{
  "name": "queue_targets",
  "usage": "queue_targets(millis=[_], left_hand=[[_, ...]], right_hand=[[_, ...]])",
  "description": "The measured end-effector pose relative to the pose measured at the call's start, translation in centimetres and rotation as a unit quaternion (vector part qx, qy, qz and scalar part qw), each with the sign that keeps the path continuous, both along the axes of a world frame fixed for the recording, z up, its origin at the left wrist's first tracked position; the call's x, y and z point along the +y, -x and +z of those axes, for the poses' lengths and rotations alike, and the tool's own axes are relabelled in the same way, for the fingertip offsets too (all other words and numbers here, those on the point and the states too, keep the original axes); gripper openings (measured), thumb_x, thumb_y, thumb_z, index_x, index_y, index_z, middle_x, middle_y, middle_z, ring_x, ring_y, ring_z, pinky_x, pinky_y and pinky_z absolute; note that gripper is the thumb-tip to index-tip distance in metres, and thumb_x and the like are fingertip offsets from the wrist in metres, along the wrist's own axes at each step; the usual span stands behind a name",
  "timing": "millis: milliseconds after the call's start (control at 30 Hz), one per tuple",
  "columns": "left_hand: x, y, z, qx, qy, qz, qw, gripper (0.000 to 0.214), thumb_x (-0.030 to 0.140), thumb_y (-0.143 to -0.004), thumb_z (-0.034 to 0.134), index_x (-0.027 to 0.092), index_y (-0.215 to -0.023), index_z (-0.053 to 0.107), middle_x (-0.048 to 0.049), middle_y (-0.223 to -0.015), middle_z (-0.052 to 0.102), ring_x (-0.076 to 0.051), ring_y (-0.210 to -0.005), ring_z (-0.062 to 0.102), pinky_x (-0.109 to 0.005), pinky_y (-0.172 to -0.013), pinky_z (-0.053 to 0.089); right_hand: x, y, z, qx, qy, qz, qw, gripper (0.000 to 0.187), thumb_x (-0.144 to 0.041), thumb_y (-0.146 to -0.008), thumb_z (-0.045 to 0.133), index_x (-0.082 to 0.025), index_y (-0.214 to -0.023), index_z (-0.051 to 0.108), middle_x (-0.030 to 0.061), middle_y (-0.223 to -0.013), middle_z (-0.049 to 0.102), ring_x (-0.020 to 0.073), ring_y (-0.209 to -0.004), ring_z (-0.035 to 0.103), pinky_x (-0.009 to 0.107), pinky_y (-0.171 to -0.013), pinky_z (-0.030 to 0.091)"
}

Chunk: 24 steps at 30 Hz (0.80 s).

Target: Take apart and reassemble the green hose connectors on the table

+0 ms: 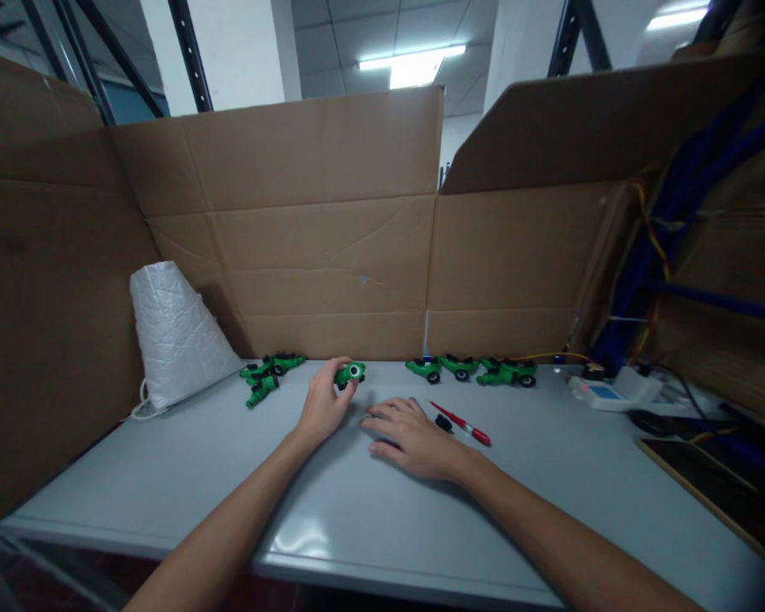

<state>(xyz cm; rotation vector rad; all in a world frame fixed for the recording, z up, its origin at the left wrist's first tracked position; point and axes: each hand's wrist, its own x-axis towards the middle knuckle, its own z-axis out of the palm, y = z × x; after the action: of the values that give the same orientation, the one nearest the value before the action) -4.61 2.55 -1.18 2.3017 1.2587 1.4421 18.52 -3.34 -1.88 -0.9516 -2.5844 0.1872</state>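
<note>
Two bare hands: both over the table [357, 523], the right hand [414, 438] a little nearer the wearer than the left hand [324, 399].
Right grip: palm down, fingers loosely spread and slightly bent; nothing seen held, though the underside is hidden.
Black piece [444, 422]: just beyond the right hand's knuckles, between it and the red screwdriver.
Red screwdriver [462, 423]: flat, slanting, tip away and leftward, handle nearer and to the right; apart from the hand.
Left grip: thumb and fingers drawn in around the green toy [350, 372], gap taken up by it.
Green toy: at the left fingertips, beyond and left of the right hand, round white-ringed end showing; fingers cover part, so its long axis cannot be settled.
Green toys at left [263, 389]: grouped beyond the left forearm.
Green toys at right [460, 367]: in a row beyond the screwdriver.
Cardboard wall [331, 272]: behind everything.
</note>
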Motion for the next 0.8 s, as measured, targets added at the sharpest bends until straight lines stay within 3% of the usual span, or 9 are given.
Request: queue_targets(millis=[300, 533, 800], left_hand=[[-0.3, 0.0, 0.1, 0.012, 0.011, 0.014, 1.000, 0.032, 0.032, -0.099, 0.063, 0.024, -0.130, 0.060, -0.0093, -0.125, 0.071, -0.027, -0.117, 0.066, -0.042, -0.101, 0.050], [-0.5, 0.0, 0.4, 0.018, 0.013, 0.011, 1.000, 0.032, 0.032, -0.099, 0.062, 0.024, -0.130, 0.060, -0.0087, -0.124, 0.072, -0.027, -0.116, 0.066, -0.040, -0.098, 0.051], [-0.3, 0.0, 0.3, 0.012, 0.030, 0.009, 0.999, 0.033, 0.033, -0.099, 0.063, 0.024, -0.130, 0.060, -0.0094, -0.124, 0.072, -0.027, -0.113, 0.068, -0.038, -0.092, 0.054]], right_hand=[[0.9, -0.2, -1.0, 0.015, -0.030, -0.028, 0.999, 0.038, -0.041, -0.108, 0.052, -0.022, -0.139, 0.064, 0.0107, -0.135, 0.068, 0.0291, -0.128, 0.052, 0.046, -0.110, 0.037], [1.5, -0.7, -1.0, 0.052, -0.073, -0.068, 0.994, 0.022, -0.033, -0.109, 0.052, -0.022, -0.120, 0.067, 0.0085, -0.118, 0.071, 0.0261, -0.115, 0.056, 0.040, -0.101, 0.040], [2.7, -1.6, -1.6, 0.013, -0.107, -0.125, 0.986, 0.014, -0.022, -0.108, 0.049, -0.022, -0.102, 0.062, 0.0074, -0.103, 0.068, 0.0253, -0.102, 0.056, 0.038, -0.093, 0.038]])
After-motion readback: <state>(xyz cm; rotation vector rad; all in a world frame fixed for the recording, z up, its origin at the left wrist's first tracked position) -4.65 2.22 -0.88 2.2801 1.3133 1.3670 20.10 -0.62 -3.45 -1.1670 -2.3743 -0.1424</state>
